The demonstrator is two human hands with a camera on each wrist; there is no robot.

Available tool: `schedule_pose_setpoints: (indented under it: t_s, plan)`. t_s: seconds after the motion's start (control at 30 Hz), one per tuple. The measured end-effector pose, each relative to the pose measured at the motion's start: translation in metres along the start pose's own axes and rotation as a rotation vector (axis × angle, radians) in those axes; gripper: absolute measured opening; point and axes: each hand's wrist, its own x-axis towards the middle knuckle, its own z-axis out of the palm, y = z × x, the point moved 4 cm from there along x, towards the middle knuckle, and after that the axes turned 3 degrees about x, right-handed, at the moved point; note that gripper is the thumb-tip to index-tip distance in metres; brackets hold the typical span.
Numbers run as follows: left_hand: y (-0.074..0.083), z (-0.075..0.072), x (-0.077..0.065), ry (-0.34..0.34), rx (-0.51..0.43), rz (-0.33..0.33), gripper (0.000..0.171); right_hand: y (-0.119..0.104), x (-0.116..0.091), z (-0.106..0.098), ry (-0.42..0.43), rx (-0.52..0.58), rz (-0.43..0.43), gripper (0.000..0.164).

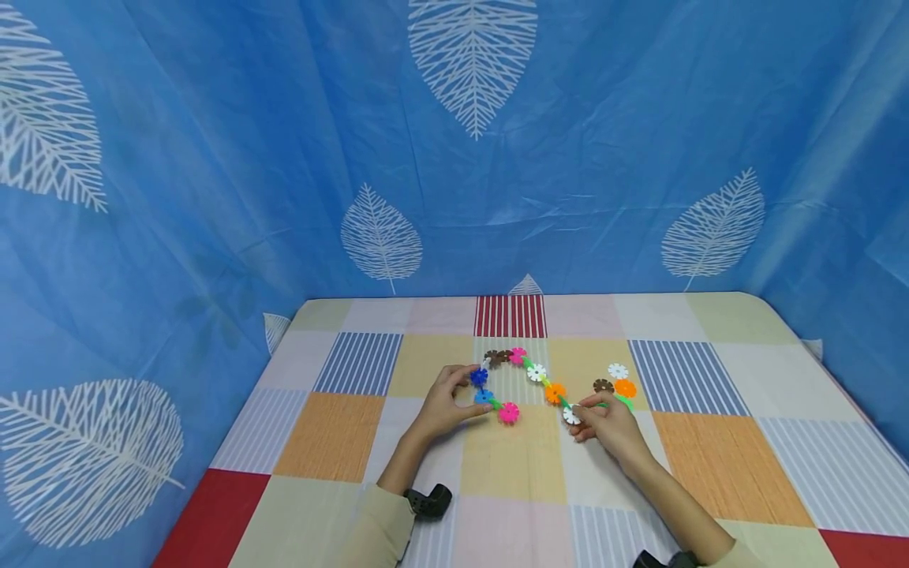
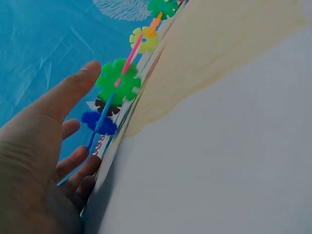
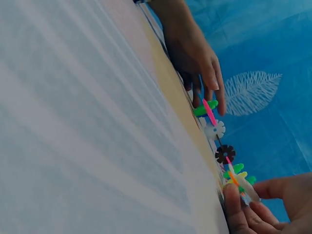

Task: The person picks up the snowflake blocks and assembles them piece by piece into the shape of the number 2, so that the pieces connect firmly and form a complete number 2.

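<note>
A curved chain of flower-shaped plastic linking discs lies on the patchwork cloth. My left hand is at its left side, index fingertip by the dark blue disc and thumb by the light blue disc. Beyond that thumb is the pink end disc. In the left wrist view, the thumb tip reaches the edge of a green disc, with the other fingers loosely bent. My right hand pinches the white disc at the chain's right end, near an orange disc.
Loose discs lie just beyond my right hand: a white one, a brown one and an orange one, with a green one partly covered. A blue leaf-print curtain hangs behind and beside the table.
</note>
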Motion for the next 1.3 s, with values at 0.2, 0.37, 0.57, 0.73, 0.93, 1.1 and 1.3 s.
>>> schedule_pose_setpoints:
  t_s: [0.2, 0.37, 0.57, 0.73, 0.93, 1.1, 1.3]
  plan:
    - [0.000, 0.002, 0.000, -0.001, 0.033, -0.010, 0.076, -0.002, -0.002, 0.003, -0.016, -0.165, -0.073, 0.024]
    - [-0.004, 0.007, 0.001, 0.037, 0.085, -0.011, 0.074, -0.001, -0.005, 0.004, -0.038, -0.111, -0.046, 0.035]
    - [0.000, 0.008, -0.001, 0.070, 0.110, 0.013, 0.060, -0.007, -0.010, 0.010, -0.210, -0.147, -0.003, 0.045]
    - [0.001, 0.008, -0.002, 0.068, 0.122, 0.005, 0.056, -0.009, -0.014, 0.016, -0.320, -0.073, 0.027, 0.048]
    - [0.000, 0.008, -0.002, 0.076, 0.131, 0.012, 0.056, -0.006, -0.014, 0.017, -0.270, 0.037, 0.027, 0.046]
    - [0.000, 0.008, -0.001, 0.076, 0.139, 0.014, 0.056, -0.006, -0.014, 0.016, -0.249, 0.087, 0.034, 0.047]
    - [0.002, 0.007, 0.000, 0.090, 0.114, 0.018, 0.059, -0.006, -0.014, 0.016, -0.235, 0.130, 0.051, 0.049]
